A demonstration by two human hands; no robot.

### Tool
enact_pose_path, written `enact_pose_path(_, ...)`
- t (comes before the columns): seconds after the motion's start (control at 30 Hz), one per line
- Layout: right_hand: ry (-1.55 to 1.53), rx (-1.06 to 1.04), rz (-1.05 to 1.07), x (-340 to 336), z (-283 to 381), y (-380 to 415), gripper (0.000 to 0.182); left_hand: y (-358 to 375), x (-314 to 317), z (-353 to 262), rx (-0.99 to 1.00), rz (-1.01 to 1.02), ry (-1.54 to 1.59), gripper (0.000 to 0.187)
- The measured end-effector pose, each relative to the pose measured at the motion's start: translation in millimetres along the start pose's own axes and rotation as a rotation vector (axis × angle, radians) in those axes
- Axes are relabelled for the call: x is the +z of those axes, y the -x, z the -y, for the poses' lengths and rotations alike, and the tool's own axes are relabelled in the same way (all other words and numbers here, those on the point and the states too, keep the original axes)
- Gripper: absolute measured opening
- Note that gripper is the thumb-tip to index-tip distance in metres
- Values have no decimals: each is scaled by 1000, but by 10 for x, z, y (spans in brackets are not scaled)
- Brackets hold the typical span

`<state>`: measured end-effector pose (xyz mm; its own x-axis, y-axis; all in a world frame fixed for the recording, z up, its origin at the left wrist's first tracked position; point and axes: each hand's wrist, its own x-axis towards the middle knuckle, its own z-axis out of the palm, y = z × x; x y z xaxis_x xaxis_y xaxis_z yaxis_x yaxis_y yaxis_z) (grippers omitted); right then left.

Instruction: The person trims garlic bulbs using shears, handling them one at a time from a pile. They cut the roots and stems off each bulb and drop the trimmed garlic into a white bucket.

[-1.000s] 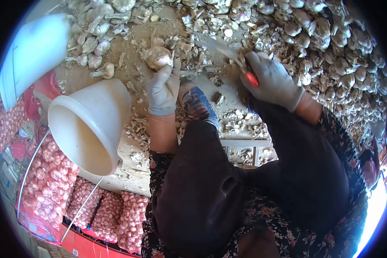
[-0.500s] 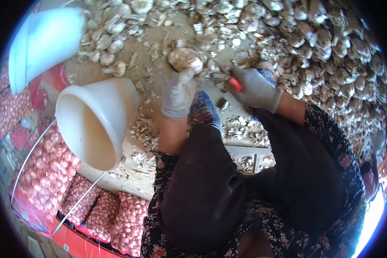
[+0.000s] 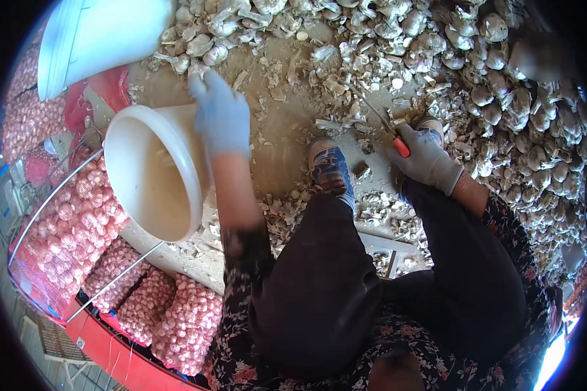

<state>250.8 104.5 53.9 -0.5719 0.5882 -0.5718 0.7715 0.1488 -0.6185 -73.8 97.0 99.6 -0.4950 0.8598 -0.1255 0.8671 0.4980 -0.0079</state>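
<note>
Gripping the red handle of a cutting tool (image 3: pixel 381 125), the gloved right hand (image 3: pixel 427 159) is closed beside the right shoe (image 3: pixel 430 127), just above the dark trouser leg, with the narrow metal blade slanting up and away toward the loose garlic skins and stalks (image 3: pixel 346 91) on the dusty floor (image 3: pixel 280 153). The gloved left hand (image 3: pixel 222 117) is blurred and reaches past the upper side of a white bucket (image 3: pixel 190 166), its fingertips near the garlic bulbs (image 3: pixel 214 55) at the edge of the scattered pile; whether it holds a bulb, and how far its fingers are closed, I cannot tell. That bucket is tipped, with its open mouth facing the lower left and a tan stain showing inside. Behind it, a second, bluish-white bucket (image 3: pixel 114 39) leans at the upper left, near a crumpled piece of red netting (image 3: pixel 114 88). Mesh sacks packed with pinkish garlic (image 3: pixel 78 228) line the lower left, beside a red ledge (image 3: pixel 127 362), and thin metal rods run across and around them. A large heap of untrimmed garlic (image 3: pixel 502 111) covers the right side. Between the legs lie a grey metal frame (image 3: pixel 385 245) and more papery scraps, near the blue left shoe (image 3: pixel 329 166).
</note>
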Motion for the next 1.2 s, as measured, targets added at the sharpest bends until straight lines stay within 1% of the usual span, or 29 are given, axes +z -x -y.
enact_pose_path(0.07,37,31,28,4,-20,-11,40,-617,641,189,-292,357,-192,55)
enact_pose_path(0.1,30,31,26,19,-56,-17,41,-807,1050,387,-290,391,-319,58)
enact_pose_path(0.13,24,31,26,35,-84,-7,42,-899,1300,559,-288,425,-447,62)
enact_pose_path(0.17,26,36,25,39,-108,-3,42,-955,1288,640,-284,426,-443,62)
enact_pose_path(0.2,42,23,7,42,-128,-9,42,-1016,1280,709,-187,559,-355,60)
enact_pose_path(0.23,55,11,-12,43,-138,-12,41,-1009,1129,625,-86,688,-267,59)
enact_pose_path(0.27,49,17,-17,33,-125,-15,41,-849,1027,518,-131,587,-13,42)
enact_pose_path(0.33,58,-7,-25,-24,-65,-35,39,-545,911,313,-334,738,915,40)
enact_pose_path(0.37,59,3,-30,-50,-30,-48,39,-360,917,219,-228,773,1423,42)
enact_pose_path(0.4,93,-65,-105,-70,16,-61,38,-172,934,127,-104,780,1933,45)
enact_pose_path(0.43,129,-133,-179,-100,67,-67,37,-24,851,-23,-102,791,1938,45)
enact_pose_path(0.47,209,-131,-210,-146,130,-51,36,102,709,-186,-36,785,1951,49)
enact_pose_path(0.5,214,-121,-207,-168,179,-44,36,178,631,-285,30,775,1965,53)
enact_pose_path(0.57,300,-160,-305,-228,277,-58,47,264,573,-390,77,819,1952,52)
enact_pose_path(0.6,372,-123,-243,-294,367,-57,53,331,412,-496,99,767,1906,53)
enact_pose_path(0.63,370,-110,-249,-308,412,-50,53,363,301,-581,124,716,1858,53)
enact_pose_path(0.7,449,-116,-288,-305,469,-38,57,377,245,-664,147,721,1785,56)
enact_pose_path(0.73,484,-114,-299,-298,462,-55,59,404,222,-700,125,651,1728,58)
enact_pose_path(0.77,481,-108,-301,-302,465,-66,59,429,213,-724,102,580,1672,60)
enact_pose_path(0.8,503,-107,-276,-312,469,-72,58,452,216,-738,102,587,1672,60)
enact_pose_path(0.83,526,-107,-249,-312,470,-70,58,476,222,-748,105,536,1642,61)
enact_pose_path(0.87,547,-112,-242,-288,465,-60,50,495,232,-752,107,486,1611,62)
enact_pose_path(0.9,547,-108,-239,-298,478,-50,50,477,275,-737,104,491,1613,62)
enact_pose_path(0.97,554,-90,-192,-322,517,-27,41,432,373,-668,199,517,1594,59)
enact_pose_path(1.0,548,-90,-189,-309,497,-39,41,440,350,-669,196,521,1590,59)
enact_pose_path(1.07,275,-39,-82,-305,392,-100,35,431,279,-704,33,670,1658,56)
enact_pose_path(1.1,277,-39,-83,-253,301,-126,35,415,291,-707,35,670,1659,56)
enact_pose_path(1.17,187,-34,-198,-102,103,-143,38,366,384,-678,9,671,1715,54)
enact_pose_path(1.2,185,-34,-195,-105,85,-112,38,322,492,-621,4,673,1714,54)
